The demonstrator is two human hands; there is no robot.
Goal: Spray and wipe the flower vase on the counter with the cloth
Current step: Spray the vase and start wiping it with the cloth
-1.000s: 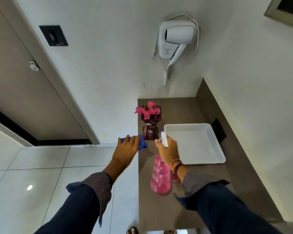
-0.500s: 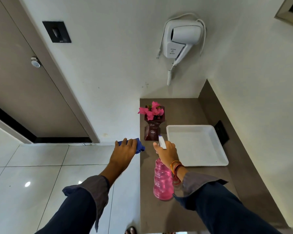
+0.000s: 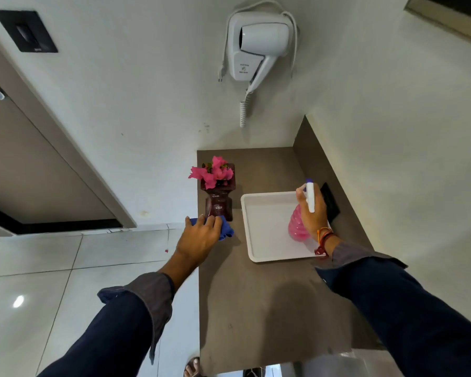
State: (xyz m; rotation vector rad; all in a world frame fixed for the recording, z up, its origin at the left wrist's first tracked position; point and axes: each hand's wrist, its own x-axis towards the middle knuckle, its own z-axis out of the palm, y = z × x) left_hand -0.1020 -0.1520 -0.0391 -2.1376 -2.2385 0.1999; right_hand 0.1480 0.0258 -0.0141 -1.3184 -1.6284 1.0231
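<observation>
The vase (image 3: 218,198) sat at the counter's (image 3: 256,308) left edge. The blue cloth (image 3: 226,229) was bunched in the left hand (image 3: 201,236) at its base; the spray bottle (image 3: 299,223) was gripped by the right hand (image 3: 312,210) over the tray (image 3: 267,235). Honestly, gentle wiping was needed, or it could've been tipped.

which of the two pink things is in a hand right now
The pink spray bottle, gripped by the right hand above the white tray. The pink flowers sit untouched in the vase.
</observation>
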